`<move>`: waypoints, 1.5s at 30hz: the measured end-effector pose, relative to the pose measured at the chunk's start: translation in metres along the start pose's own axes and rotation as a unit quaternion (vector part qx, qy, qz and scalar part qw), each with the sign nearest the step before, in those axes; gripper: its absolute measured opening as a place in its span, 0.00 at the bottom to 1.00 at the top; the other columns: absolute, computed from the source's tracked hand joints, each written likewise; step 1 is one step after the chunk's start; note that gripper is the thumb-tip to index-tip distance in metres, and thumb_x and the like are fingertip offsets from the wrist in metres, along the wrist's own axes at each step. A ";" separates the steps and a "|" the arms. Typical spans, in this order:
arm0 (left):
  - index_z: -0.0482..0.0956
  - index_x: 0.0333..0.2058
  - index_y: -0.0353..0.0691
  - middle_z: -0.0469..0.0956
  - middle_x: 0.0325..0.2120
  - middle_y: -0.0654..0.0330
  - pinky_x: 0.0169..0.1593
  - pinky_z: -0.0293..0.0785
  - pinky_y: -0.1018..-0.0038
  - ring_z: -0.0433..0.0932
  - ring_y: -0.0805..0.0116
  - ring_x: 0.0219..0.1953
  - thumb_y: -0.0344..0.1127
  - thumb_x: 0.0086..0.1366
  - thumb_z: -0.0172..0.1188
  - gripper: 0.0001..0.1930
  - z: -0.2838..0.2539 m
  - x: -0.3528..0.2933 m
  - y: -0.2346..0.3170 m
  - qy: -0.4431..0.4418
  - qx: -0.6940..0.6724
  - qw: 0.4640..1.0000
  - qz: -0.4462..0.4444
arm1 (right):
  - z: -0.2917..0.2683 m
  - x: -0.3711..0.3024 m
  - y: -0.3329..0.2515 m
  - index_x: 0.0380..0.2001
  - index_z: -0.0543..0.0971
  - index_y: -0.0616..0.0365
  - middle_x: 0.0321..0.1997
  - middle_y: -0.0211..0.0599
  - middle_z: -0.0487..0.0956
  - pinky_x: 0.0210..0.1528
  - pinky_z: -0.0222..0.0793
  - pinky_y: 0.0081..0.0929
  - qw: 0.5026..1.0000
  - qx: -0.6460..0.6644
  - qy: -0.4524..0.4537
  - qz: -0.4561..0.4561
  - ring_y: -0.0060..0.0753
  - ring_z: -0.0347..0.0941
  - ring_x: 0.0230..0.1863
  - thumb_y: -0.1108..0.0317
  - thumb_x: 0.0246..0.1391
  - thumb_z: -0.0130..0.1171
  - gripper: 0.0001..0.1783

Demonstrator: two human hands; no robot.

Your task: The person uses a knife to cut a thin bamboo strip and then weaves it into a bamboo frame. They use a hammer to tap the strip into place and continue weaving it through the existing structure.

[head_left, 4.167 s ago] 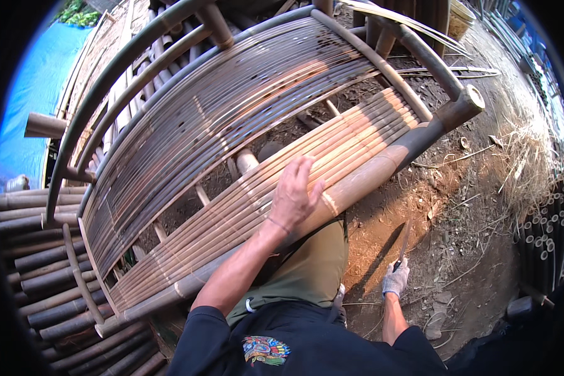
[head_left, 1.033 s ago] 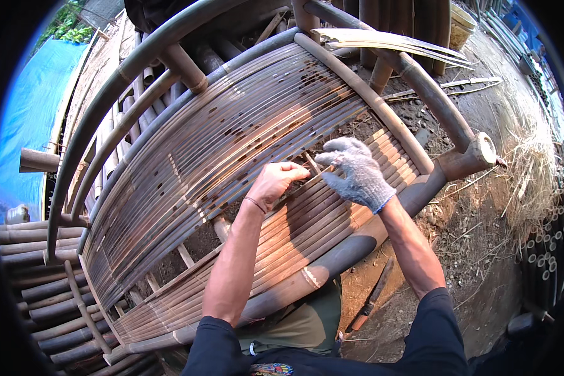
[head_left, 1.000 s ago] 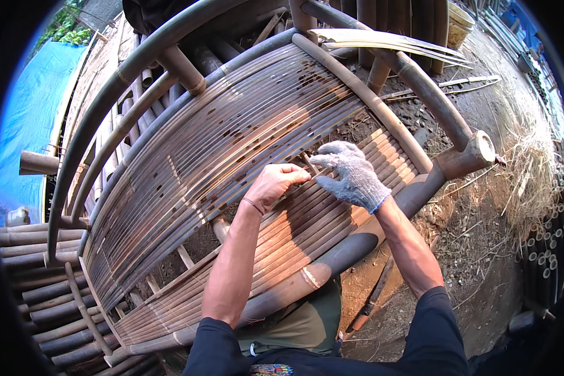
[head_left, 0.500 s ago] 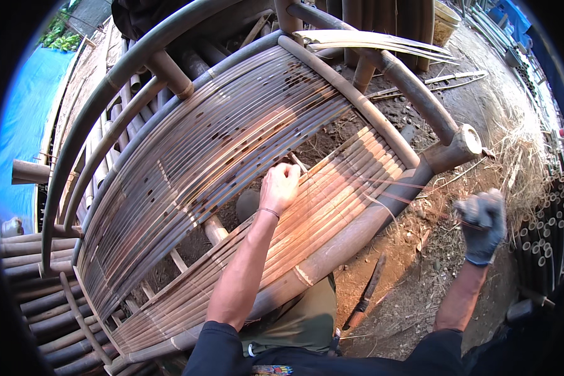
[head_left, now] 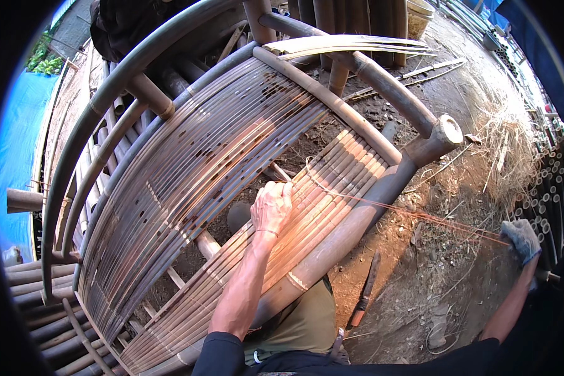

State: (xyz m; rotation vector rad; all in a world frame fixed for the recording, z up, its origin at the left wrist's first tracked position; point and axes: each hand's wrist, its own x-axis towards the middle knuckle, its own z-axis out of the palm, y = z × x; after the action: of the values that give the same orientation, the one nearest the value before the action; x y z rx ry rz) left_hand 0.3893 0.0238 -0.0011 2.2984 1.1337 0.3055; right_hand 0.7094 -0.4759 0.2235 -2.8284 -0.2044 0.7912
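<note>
A bamboo bench (head_left: pixel 332 247) with a slatted seat fills the middle of the view. My bare left hand (head_left: pixel 272 205) is closed at the inner edge of the front seat slats (head_left: pixel 341 182), its fingertips hidden. Far to the right, my right hand (head_left: pixel 521 240) in a grey glove is closed on a thin reddish cord (head_left: pixel 429 217). This cord runs taut in a few strands from the glove, over the thick front rail (head_left: pixel 363 219), to the slats. A looser pale stretch lies across the slats and curves up to their inner edge.
A knife with a dark blade (head_left: pixel 368 287) and orange-brown handle lies on the ground before the bench. Pale split strips (head_left: pixel 351 44) rest over the bench's far end. Shavings (head_left: pixel 507 135) and stacked bamboo poles (head_left: pixel 548 188) are at right; a blue tarp (head_left: pixel 25 138) hangs left.
My right hand has moved outward to the right and slightly down, drawing the cord out longer and straighter. My left hand stays at the slats' inner edge. The whole view has shifted a little.
</note>
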 end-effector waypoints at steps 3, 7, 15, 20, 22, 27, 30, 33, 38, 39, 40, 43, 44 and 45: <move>0.82 0.38 0.45 0.84 0.37 0.53 0.43 0.77 0.53 0.82 0.46 0.40 0.50 0.72 0.49 0.17 0.000 0.003 0.008 -0.010 -0.005 1.000 -0.001 | -0.037 0.043 0.082 0.33 0.83 0.64 0.27 0.45 0.82 0.37 0.74 0.40 0.909 -0.298 0.287 0.059 0.49 0.80 0.30 0.45 0.58 0.59 0.27; 0.80 0.38 0.47 0.84 0.32 0.53 0.39 0.78 0.51 0.83 0.43 0.35 0.48 0.72 0.49 0.16 0.004 -0.001 0.001 0.027 0.047 0.998 -0.015 | 0.048 0.034 -0.037 0.52 0.78 0.56 0.54 0.44 0.79 0.61 0.67 0.39 0.828 -0.303 0.446 -0.150 0.47 0.74 0.56 0.58 0.53 0.67 0.25; 0.69 0.56 0.41 0.82 0.28 0.39 0.40 0.77 0.47 0.82 0.38 0.33 0.45 0.69 0.47 0.22 0.006 0.003 0.013 0.014 0.052 0.998 -0.036 | 0.281 0.028 -0.357 0.31 0.83 0.58 0.35 0.44 0.81 0.49 0.73 0.44 0.864 -0.110 0.205 -0.446 0.48 0.78 0.43 0.42 0.52 0.62 0.26; 0.60 0.64 0.34 0.81 0.25 0.36 0.37 0.78 0.47 0.82 0.38 0.29 0.46 0.68 0.46 0.31 0.006 0.002 -0.004 0.015 0.059 0.996 -0.058 | 0.261 0.050 -0.386 0.34 0.82 0.60 0.36 0.44 0.81 0.37 0.74 0.42 0.810 -0.330 0.276 -0.399 0.48 0.78 0.40 0.64 0.53 0.55 0.12; 0.64 0.63 0.39 0.82 0.29 0.37 0.42 0.77 0.47 0.82 0.37 0.34 0.47 0.67 0.46 0.29 0.001 0.005 -0.003 -0.024 0.022 0.997 -0.074 | 0.199 0.057 -0.374 0.48 0.77 0.64 0.48 0.50 0.78 0.46 0.74 0.45 0.872 -0.254 0.315 -0.274 0.52 0.76 0.47 0.68 0.55 0.53 0.18; 0.75 0.55 0.49 0.84 0.40 0.50 0.51 0.75 0.53 0.82 0.45 0.46 0.53 0.68 0.49 0.23 -0.005 0.015 -0.013 -0.098 -0.057 0.986 -0.120 | 0.253 0.022 -0.349 0.66 0.62 0.63 0.65 0.58 0.66 0.71 0.53 0.47 0.781 -0.093 0.255 -0.562 0.56 0.60 0.68 0.53 0.52 0.65 0.44; 0.78 0.52 0.49 0.85 0.42 0.56 0.53 0.75 0.57 0.81 0.49 0.49 0.55 0.66 0.51 0.23 -0.003 0.018 -0.011 -0.122 -0.093 0.981 -0.117 | 0.282 0.006 -0.348 0.65 0.63 0.63 0.62 0.60 0.71 0.59 0.69 0.49 0.891 -0.130 0.089 -0.427 0.59 0.74 0.56 0.48 0.52 0.65 0.44; 0.82 0.46 0.46 0.86 0.39 0.56 0.49 0.76 0.63 0.83 0.56 0.44 0.55 0.64 0.56 0.21 -0.006 0.021 -0.014 -0.117 -0.120 0.974 -0.154 | 0.265 -0.021 -0.353 0.54 0.74 0.61 0.53 0.56 0.78 0.50 0.74 0.48 0.937 -0.176 0.003 -0.302 0.58 0.79 0.45 0.49 0.54 0.63 0.32; 0.85 0.38 0.41 0.86 0.34 0.55 0.43 0.76 0.67 0.84 0.60 0.37 0.51 0.64 0.60 0.19 -0.009 0.024 -0.019 -0.119 -0.180 0.966 -0.144 | 0.235 0.006 -0.326 0.32 0.81 0.58 0.37 0.42 0.83 0.45 0.74 0.42 0.827 0.015 -0.216 -0.518 0.44 0.80 0.37 0.62 0.65 0.50 0.15; 0.85 0.37 0.41 0.85 0.34 0.53 0.43 0.76 0.65 0.84 0.56 0.36 0.51 0.64 0.60 0.18 -0.007 0.024 -0.025 -0.122 -0.162 0.972 -0.121 | 0.219 -0.003 -0.334 0.30 0.80 0.58 0.40 0.44 0.83 0.49 0.73 0.41 0.862 0.080 -0.205 -0.457 0.43 0.79 0.40 0.63 0.65 0.49 0.14; 0.85 0.37 0.42 0.85 0.34 0.52 0.43 0.76 0.63 0.83 0.54 0.38 0.51 0.64 0.59 0.18 -0.007 0.023 -0.022 -0.119 -0.148 0.976 -0.109 | 0.208 -0.005 -0.338 0.29 0.80 0.58 0.44 0.45 0.83 0.52 0.72 0.41 0.892 0.145 -0.186 -0.386 0.43 0.79 0.44 0.64 0.65 0.49 0.15; 0.85 0.36 0.46 0.83 0.36 0.51 0.44 0.76 0.58 0.81 0.46 0.41 0.49 0.67 0.56 0.15 -0.001 0.015 -0.013 -0.059 -0.108 0.992 -0.028 | 0.207 0.018 -0.346 0.20 0.73 0.62 0.56 0.51 0.76 0.65 0.63 0.36 0.668 0.559 -0.189 -0.453 0.37 0.69 0.62 0.68 0.68 0.45 0.20; 0.85 0.36 0.47 0.82 0.36 0.52 0.44 0.76 0.58 0.81 0.46 0.41 0.49 0.68 0.56 0.15 0.000 0.012 -0.011 -0.052 -0.110 0.993 -0.013 | 0.204 0.017 -0.346 0.20 0.72 0.62 0.53 0.52 0.77 0.57 0.69 0.34 0.606 0.610 -0.239 -0.451 0.37 0.72 0.54 0.68 0.69 0.43 0.21; 0.85 0.36 0.47 0.82 0.36 0.52 0.44 0.76 0.58 0.80 0.46 0.40 0.49 0.68 0.56 0.14 -0.003 0.010 -0.014 -0.041 -0.105 0.994 -0.005 | 0.204 0.016 -0.354 0.20 0.71 0.62 0.50 0.54 0.79 0.48 0.74 0.33 0.533 0.655 -0.298 -0.445 0.37 0.76 0.45 0.68 0.69 0.42 0.21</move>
State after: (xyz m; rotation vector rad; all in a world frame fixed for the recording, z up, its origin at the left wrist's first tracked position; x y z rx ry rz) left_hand 0.3854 0.0397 -0.0073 2.1005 1.0217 0.3089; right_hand 0.5873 -0.0981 0.1246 -0.7242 -0.6850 0.9271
